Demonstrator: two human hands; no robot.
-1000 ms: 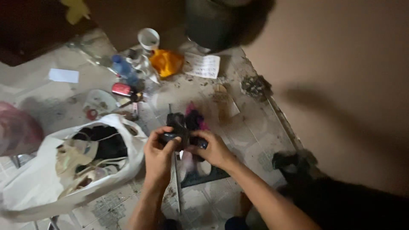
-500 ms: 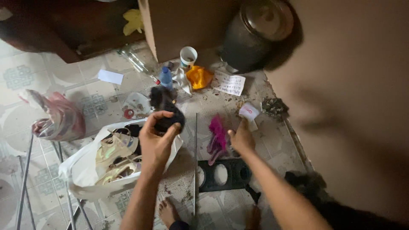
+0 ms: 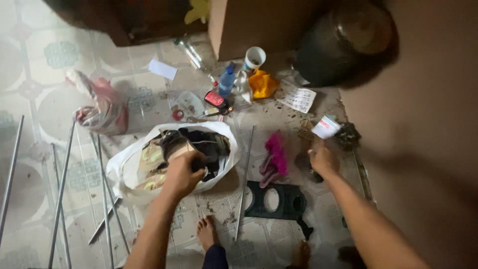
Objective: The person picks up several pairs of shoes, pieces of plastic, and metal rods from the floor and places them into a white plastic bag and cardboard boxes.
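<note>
Our left hand (image 3: 181,175) is sunk into the mouth of the white plastic bag (image 3: 124,172), fingers curled down over a dark bundle of cloth (image 3: 209,149) among the pale and black items packed there. The hand looks clenched on that cloth, though the fingertips are buried and we cannot tell how much they enclose. Our right hand (image 3: 323,160) hangs above the floor on the far side, fingers bent; it blurs, and we cannot tell whether it grips anything or only brushes the dark spot beneath it.

Just beyond the right hand's fingertips lies a small white packet (image 3: 326,127). Between the two hands sit the pink cloth (image 3: 275,157), a thin metal rod (image 3: 245,179) and a flat black plate with round holes (image 3: 274,199).

We judge the dark bundle soft, light and limp: it will sag and trail, so a full pinch through its bunched middle holds better than an edge. The bag is thin and slippery; its rim beside our left wrist would crumple rather than resist.
</note>
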